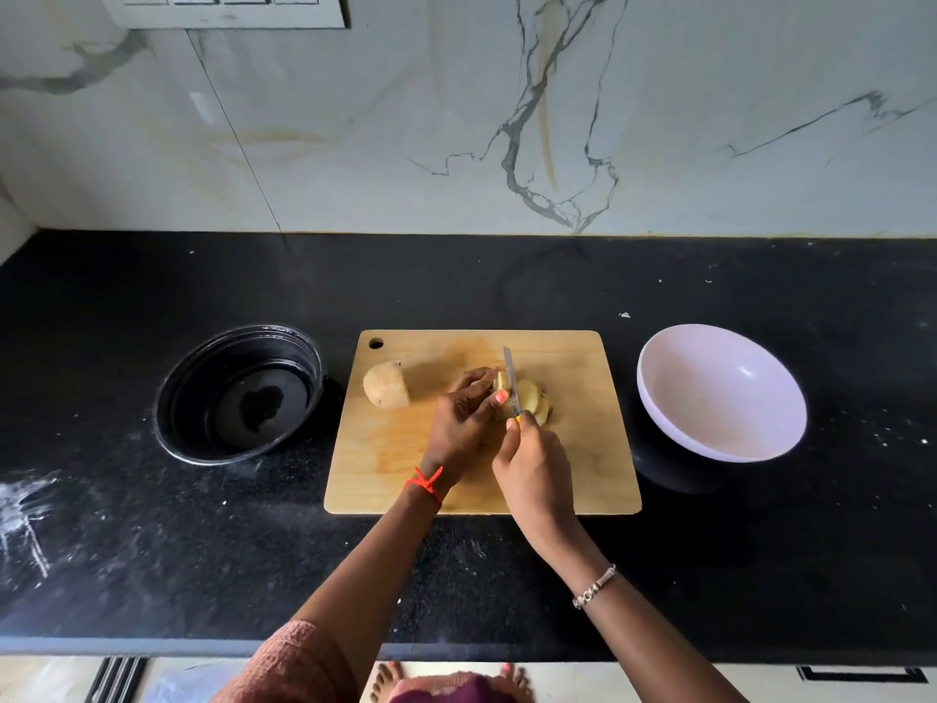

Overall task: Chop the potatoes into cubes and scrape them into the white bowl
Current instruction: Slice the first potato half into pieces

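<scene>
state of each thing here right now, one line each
potato half: uncut, skin on, lying on the cutting board
sliced potato: partly cut into slices, held by left hand
knife: blade down in the slices, gripped by right hand
white bowl: upright, empty
black bowl: upright, no potato inside

A black speckled stone counter (710, 550) runs the width of a kitchen beneath a glossy white marble-look wall (355, 119) veined in grey and tan. A grey switch plate (228, 7) sits at the wall's upper left. Whitish smears (25, 509) mark the counter's left end, and pale floor (659, 684) shows below its front edge.
</scene>
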